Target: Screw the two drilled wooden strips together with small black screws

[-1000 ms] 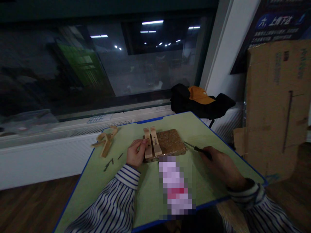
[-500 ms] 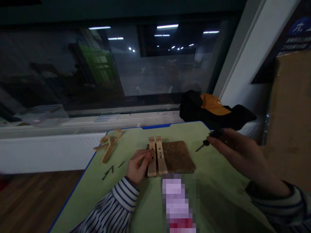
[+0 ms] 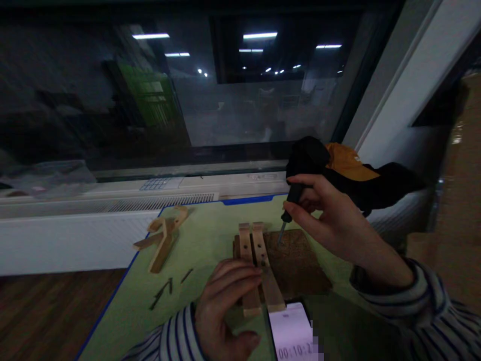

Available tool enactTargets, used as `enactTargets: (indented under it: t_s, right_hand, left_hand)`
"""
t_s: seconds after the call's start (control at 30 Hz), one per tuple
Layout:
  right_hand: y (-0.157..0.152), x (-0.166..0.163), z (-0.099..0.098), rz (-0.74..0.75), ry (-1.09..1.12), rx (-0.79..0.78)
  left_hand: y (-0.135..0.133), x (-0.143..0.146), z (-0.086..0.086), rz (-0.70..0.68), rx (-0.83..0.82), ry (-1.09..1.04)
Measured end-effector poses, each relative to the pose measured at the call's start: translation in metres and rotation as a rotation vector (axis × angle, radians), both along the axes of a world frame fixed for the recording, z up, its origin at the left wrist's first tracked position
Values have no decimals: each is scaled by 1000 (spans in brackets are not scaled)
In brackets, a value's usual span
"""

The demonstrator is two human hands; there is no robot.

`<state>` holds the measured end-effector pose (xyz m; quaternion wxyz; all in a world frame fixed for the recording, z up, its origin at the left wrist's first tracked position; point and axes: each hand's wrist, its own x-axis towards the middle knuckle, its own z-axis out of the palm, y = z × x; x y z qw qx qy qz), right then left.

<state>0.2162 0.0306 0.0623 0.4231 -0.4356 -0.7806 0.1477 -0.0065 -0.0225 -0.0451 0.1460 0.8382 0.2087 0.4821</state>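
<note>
My right hand (image 3: 326,215) grips a black-handled screwdriver (image 3: 292,200) whose shaft slants down and left. Its tip appears over a brown board (image 3: 296,265), right of the wooden pieces; contact is unclear. Two slim wooden pieces with curled ends and holes lie side by side across the board: a left one (image 3: 245,240) and a right one (image 3: 271,288). What looks like a small screw (image 3: 263,259) stands in the right piece. My left hand (image 3: 225,306) lies with extended fingers over the left piece, its thumb apart.
At the table's left are more wooden pieces (image 3: 165,238) and several dark screws (image 3: 165,291). A phone (image 3: 291,326) showing a timer lies in front of the board. A black and orange bag or garment (image 3: 353,163) sits by the window, and a radiator (image 3: 75,240) runs behind.
The screwdriver has swung left in my right hand, now pointing steeply down over the board. My left hand has moved nearer me along the left piece, its fingers straightening. The view has shifted slightly.
</note>
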Motion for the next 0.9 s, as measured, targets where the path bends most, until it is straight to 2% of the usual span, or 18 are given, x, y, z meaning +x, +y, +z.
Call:
enactTargets:
  t_s: [0.1,0.4,0.57,0.67,0.8,0.9]
  right_hand:
    - [4,-6,-3,40,-30,-20]
    - [-3,-12,-4,108,-115,-72]
    - [-4,-13,-6,110,-109,-74]
    - [-3,-14,-8,101,-113,-83]
    - [-2,-14,-13,83,-121,-98]
    - [-2,-15,-14,58,-112,-112]
  left_hand:
    - [-1,8,1,22,59,-10]
    - [8,3,-11,-54,2,76]
    - [14,4,-17,-97,-14,16]
    - [15,6,-13,-118,-48,-8]
    - [12,6,-1,-97,-205,9]
    - [10,5,4,-122,-218,16]
